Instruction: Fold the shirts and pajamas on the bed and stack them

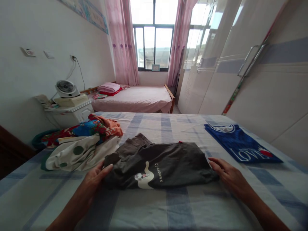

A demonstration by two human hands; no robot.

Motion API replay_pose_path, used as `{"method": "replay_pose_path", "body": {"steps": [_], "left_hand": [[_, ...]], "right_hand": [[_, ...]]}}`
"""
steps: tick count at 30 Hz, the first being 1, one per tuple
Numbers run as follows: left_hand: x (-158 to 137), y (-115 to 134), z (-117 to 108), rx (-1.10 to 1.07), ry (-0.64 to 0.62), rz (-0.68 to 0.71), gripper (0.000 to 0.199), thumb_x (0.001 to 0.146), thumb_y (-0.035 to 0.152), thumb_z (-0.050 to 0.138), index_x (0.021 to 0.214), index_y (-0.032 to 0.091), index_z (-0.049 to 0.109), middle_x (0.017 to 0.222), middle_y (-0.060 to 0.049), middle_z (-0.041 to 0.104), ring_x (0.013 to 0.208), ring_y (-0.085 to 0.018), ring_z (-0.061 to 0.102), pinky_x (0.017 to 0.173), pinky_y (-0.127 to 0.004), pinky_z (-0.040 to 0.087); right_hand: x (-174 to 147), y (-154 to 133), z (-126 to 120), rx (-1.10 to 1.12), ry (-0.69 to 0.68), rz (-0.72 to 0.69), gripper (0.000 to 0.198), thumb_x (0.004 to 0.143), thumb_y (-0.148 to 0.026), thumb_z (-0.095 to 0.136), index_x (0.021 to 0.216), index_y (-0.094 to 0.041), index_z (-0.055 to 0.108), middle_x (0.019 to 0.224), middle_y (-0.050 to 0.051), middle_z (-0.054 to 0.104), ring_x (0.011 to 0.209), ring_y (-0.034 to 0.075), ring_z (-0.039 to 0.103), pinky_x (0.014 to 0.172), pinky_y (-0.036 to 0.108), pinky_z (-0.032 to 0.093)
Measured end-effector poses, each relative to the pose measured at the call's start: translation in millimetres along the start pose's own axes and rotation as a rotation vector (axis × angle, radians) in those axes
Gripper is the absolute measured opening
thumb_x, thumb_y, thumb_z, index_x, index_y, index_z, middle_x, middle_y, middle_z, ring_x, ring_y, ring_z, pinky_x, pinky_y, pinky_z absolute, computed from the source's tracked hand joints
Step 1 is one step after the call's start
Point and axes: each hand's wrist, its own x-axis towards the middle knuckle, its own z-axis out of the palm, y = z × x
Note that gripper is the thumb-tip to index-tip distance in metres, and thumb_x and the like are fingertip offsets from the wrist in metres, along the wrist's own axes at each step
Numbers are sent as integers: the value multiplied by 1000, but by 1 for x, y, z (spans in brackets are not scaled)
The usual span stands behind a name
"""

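Observation:
A dark grey T-shirt [168, 165] with a white cartoon print and the word "SNOOPY'S" lies sideways in front of me, partly folded. One sleeve sticks out at its upper left, and a small red tag shows on the far edge. My left hand [95, 178] is closed on the shirt's left edge, thumb on top and the other fingers mostly hidden. At the opposite edge, my right hand [227, 176] has its fingertips around the cloth; its thumb is hard to see.
A folded blue shirt [244, 142] lies on the right of the checked bed sheet [179, 205]. To the left are a white cloth with green dots [74, 152] and a heap of colourful clothes [96, 126]. Beyond are a nightstand [83, 114] with a fan [67, 88], and a pink bed [141, 98].

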Motion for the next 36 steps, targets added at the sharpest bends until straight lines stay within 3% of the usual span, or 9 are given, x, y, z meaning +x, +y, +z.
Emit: {"method": "replay_pose_path", "body": {"steps": [4, 8, 14, 18, 25, 29, 32, 34, 36], "left_hand": [[2, -7, 0, 85, 60, -12, 52, 61, 39, 76, 107, 20, 64, 89, -5, 75, 87, -26, 70, 77, -32, 57], [0, -10, -2, 164, 98, -28, 41, 66, 49, 69, 95, 20, 66, 83, -5, 74, 83, -26, 71, 74, -33, 57], [-2, -1, -5, 242, 61, -5, 39, 67, 54, 66, 84, 19, 67, 79, -5, 73, 77, -25, 70, 70, -33, 57], [0, 5, -15, 344, 128, 42, 41, 66, 56, 66, 78, 17, 65, 65, -3, 69, 61, -21, 66, 56, -29, 54], [15, 11, -35, 494, 221, 168, 46, 68, 62, 59, 74, 16, 61, 60, -4, 65, 56, -18, 62, 44, -22, 46], [35, 13, -46, 661, 300, 269, 58, 67, 64, 58, 99, 16, 57, 65, -2, 64, 50, -17, 59, 40, -23, 42], [48, 17, -47, 847, 247, 382, 60, 68, 62, 60, 107, 16, 61, 76, -5, 67, 63, -20, 62, 53, -26, 48], [50, 21, -44, 922, 143, 454, 50, 66, 58, 63, 95, 19, 69, 85, -6, 68, 73, -21, 63, 64, -27, 49], [46, 24, -43, 897, 21, 452, 40, 66, 55, 64, 83, 20, 72, 82, -5, 69, 70, -20, 61, 62, -26, 48]], "right_hand": [[11, -6, 13, -36, 72, -43, 46, 75, -54, 49, 103, -22, 66, 94, 8, 71, 75, 22, 66, 70, 34, 51], [25, -10, 18, -55, 131, -111, 41, 77, -50, 49, 101, -22, 66, 98, 8, 68, 75, 21, 64, 71, 34, 49], [37, -14, 20, -166, 89, -176, 27, 79, -43, 48, 82, -23, 67, 90, 5, 67, 75, 20, 63, 73, 34, 46], [39, -18, 17, -27, 137, -168, 26, 76, -40, 49, 84, -23, 66, 95, 5, 68, 80, 21, 64, 74, 33, 47], [64, -20, 16, 343, -197, 47, 49, 72, -48, 59, 110, -18, 61, 91, 8, 72, 84, 24, 67, 71, 33, 51], [89, -25, 23, 398, -245, 121, 52, 73, -46, 61, 116, -17, 60, 93, 10, 72, 82, 23, 68, 66, 32, 52], [102, -33, 30, 446, -292, 109, 43, 70, -42, 64, 105, -18, 66, 89, 8, 73, 80, 22, 67, 68, 32, 52], [104, -38, 31, 482, -281, 80, 34, 67, -41, 65, 92, -18, 69, 79, 5, 72, 71, 20, 66, 64, 32, 51], [99, -41, 25, 534, -183, 29, 29, 65, -41, 65, 83, -18, 69, 73, 3, 70, 66, 18, 63, 62, 30, 50]]}}
